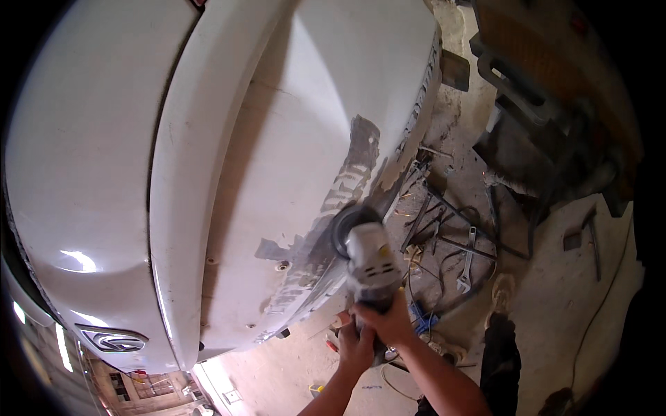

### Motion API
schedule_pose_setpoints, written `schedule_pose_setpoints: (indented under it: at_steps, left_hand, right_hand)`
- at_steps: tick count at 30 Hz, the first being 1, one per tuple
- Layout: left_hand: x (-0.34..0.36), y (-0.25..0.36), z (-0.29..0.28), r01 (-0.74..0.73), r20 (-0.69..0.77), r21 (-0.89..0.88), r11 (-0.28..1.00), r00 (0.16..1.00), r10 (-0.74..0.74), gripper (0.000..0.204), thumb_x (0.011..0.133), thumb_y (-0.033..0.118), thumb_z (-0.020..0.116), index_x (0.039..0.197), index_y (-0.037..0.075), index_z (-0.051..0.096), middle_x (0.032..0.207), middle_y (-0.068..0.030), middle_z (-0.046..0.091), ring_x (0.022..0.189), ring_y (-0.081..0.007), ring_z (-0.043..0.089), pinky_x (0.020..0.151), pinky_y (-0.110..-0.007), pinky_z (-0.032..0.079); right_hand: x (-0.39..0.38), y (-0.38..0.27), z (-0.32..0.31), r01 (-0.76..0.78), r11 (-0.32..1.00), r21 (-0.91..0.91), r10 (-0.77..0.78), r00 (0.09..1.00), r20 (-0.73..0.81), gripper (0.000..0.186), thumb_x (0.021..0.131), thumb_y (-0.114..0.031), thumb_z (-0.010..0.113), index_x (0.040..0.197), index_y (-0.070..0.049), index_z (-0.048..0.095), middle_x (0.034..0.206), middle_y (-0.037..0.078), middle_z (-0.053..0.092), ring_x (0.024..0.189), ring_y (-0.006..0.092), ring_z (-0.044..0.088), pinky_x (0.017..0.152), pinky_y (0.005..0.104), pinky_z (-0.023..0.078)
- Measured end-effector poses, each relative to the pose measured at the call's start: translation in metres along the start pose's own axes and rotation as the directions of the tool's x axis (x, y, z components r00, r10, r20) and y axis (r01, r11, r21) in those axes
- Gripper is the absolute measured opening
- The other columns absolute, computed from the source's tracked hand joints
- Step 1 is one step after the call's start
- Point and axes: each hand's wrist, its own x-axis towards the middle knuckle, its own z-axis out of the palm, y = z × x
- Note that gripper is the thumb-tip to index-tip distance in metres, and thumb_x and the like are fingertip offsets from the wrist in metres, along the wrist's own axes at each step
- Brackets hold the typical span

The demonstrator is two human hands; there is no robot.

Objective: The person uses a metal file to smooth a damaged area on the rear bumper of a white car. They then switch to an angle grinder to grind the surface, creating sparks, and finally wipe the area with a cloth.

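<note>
A white car body fills the left and middle of the view, and its rear bumper [277,139] shows grey patches of bare filler near the lower edge. A grey angle grinder [371,260] has its dark disc [345,229] pressed against that grey patch. My right hand [388,320] grips the grinder's body from behind. Just below it, my left hand [355,347] wraps the tail end of the same tool. Both forearms come up from the bottom edge.
On the dusty concrete floor to the right lie wrenches [466,267], metal rods [437,222] and cables. A hammer [590,236] rests farther right. Dark machinery [548,90] stands at the upper right. My leg and shoe [501,298] stand beside the tools.
</note>
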Motion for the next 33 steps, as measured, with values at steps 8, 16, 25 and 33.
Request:
schedule_pose_setpoints:
  at_steps: [8, 16, 25, 33]
  left_hand:
    - [-0.028, -0.013, 0.022, -0.060, -0.153, -0.116, 0.991, 0.987, 0.042, 0.039, 0.088, 0.028, 0.045, 0.099, -0.008, 0.055, 0.088, -0.0232, 0.063, 0.083, -0.0324, 0.062, 0.071, -0.040, 0.046]
    - [-0.015, -0.012, 0.016, -0.119, -0.036, 0.129, 0.984, 0.992, 0.125, 0.050, 0.088, 0.039, 0.039, 0.096, -0.008, 0.058, 0.085, -0.0233, 0.063, 0.079, -0.0353, 0.062, 0.069, -0.043, 0.047]
    - [-0.010, -0.002, 0.002, -0.054, -0.037, -0.047, 0.997, 0.998, 0.052, 0.038, 0.086, 0.027, 0.043, 0.087, -0.008, 0.057, 0.083, -0.0224, 0.063, 0.074, -0.0336, 0.060, 0.063, -0.042, 0.044]
    - [-0.045, -0.055, 0.002, -0.225, -0.227, -0.196, 0.954, 0.957, 0.179, 0.045, 0.091, 0.035, 0.044, 0.098, -0.008, 0.057, 0.086, -0.0223, 0.062, 0.084, -0.0356, 0.061, 0.070, -0.041, 0.045]
  right_hand:
    - [-0.012, 0.005, -0.009, 0.048, 0.975, -0.216, -0.002, 0.978, 0.210, 0.043, 0.065, -0.028, 0.077, 0.091, 0.003, 0.063, 0.082, 0.012, 0.066, 0.075, 0.0171, 0.063, 0.069, 0.0333, 0.050]
    - [-0.005, -0.011, -0.009, 0.005, 0.993, -0.115, 0.008, 0.993, 0.115, 0.039, 0.066, -0.025, 0.078, 0.092, 0.001, 0.064, 0.084, 0.011, 0.066, 0.075, 0.0156, 0.063, 0.069, 0.0320, 0.050]
    - [-0.009, 0.015, 0.001, 0.031, 0.976, -0.217, -0.022, 0.999, 0.045, 0.039, 0.067, -0.023, 0.077, 0.094, 0.002, 0.063, 0.086, 0.011, 0.066, 0.074, 0.0118, 0.061, 0.069, 0.0305, 0.050]
    - [-0.024, 0.067, 0.012, 0.086, 0.981, -0.173, -0.052, 0.980, 0.192, 0.035, 0.069, -0.023, 0.075, 0.090, 0.003, 0.064, 0.079, 0.008, 0.066, 0.073, 0.0128, 0.060, 0.070, 0.0302, 0.049]
